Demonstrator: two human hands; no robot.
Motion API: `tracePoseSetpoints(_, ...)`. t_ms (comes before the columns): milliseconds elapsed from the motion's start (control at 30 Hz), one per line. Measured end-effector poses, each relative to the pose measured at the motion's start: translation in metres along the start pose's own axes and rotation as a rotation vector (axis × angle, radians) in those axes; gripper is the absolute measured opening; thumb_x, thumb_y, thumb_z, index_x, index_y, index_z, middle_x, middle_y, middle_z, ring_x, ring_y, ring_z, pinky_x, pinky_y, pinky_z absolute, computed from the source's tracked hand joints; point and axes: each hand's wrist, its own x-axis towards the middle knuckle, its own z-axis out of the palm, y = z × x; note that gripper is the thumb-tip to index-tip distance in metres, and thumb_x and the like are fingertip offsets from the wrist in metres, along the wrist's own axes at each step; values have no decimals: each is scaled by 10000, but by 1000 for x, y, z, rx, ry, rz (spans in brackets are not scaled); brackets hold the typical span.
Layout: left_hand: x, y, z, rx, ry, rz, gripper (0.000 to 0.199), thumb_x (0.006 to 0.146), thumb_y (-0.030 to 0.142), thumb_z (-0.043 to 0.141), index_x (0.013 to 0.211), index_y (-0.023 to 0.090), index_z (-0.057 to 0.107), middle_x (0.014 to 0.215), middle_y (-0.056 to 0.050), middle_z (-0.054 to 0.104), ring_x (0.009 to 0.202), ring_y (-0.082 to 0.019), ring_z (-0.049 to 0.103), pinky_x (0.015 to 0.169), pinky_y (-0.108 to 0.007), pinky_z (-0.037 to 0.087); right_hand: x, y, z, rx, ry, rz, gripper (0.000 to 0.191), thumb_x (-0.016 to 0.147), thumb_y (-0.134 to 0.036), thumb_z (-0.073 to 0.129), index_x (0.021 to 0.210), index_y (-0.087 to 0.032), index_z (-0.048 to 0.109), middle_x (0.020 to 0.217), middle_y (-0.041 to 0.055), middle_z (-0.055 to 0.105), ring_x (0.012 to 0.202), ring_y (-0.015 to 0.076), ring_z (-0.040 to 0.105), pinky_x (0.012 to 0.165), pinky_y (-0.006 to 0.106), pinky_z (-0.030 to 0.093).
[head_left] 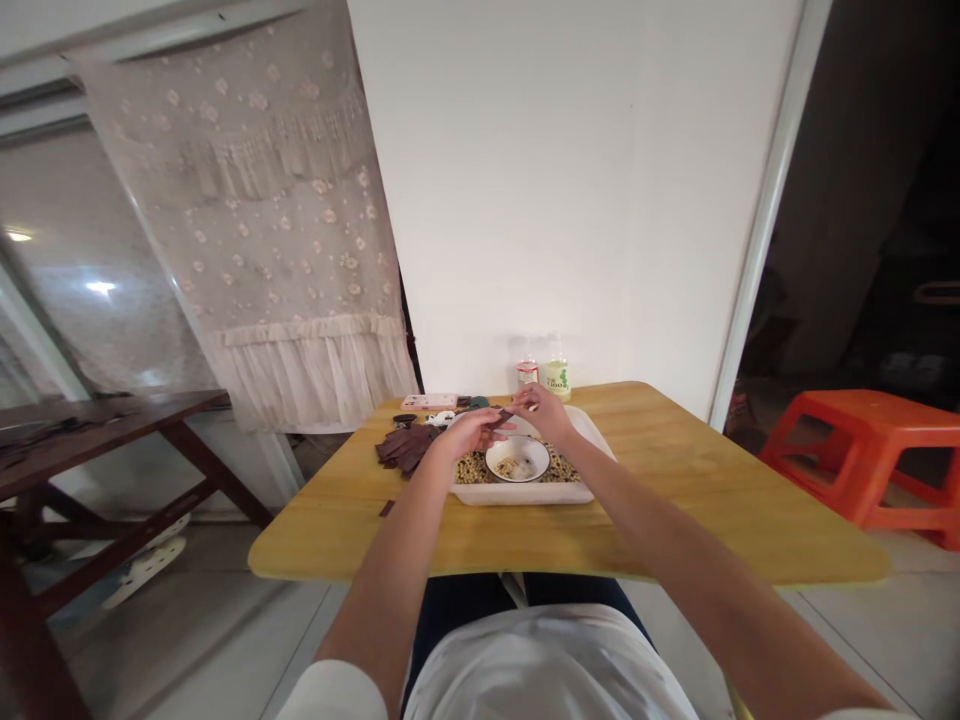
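My left hand (pixel 474 430) is over the left part of a white tray (pixel 525 495), its fingers around a small dark brown piece (pixel 503 416). Close beside it, my right hand (pixel 538 406) has its fingertips pinched at the piece's upper end. Below both hands, a white bowl (pixel 517 460) with a dark rim stands in the tray and holds a few small pale and dark bits. Small yellow and black pieces (pixel 471 468) lie around the bowl. Left of the tray is a pile of dark brown pieces (pixel 405 448).
Two bottles, one with a red label (pixel 527 372) and one green (pixel 557 377), stand at the table's back edge. A pink case (pixel 429 401) lies at the back left. One brown scrap (pixel 387 508) is near the front. An orange stool (pixel 874 440) stands at right.
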Motion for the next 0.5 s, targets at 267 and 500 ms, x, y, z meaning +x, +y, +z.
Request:
tracePoseSetpoints(267,2,-1,-2,-6,16,39,198,749,235,567,931,156,563,896,-99,663,582,-126,628,433,-167,425,-3,-3,-1,2,-22,12,225,641,-311,622,773,-189,487,712,11,653,705,142,614,644,263,446)
tracePoseSetpoints(500,2,-1,-1,2,8,45,197,755,238,563,936,160,563,903,-99,665,585,-125,627,429,-163,423,-4,-3,-2,-3,-36,-3,220,658,-284,608,809,-196,475,716,4,654,713,140,617,650,267,449)
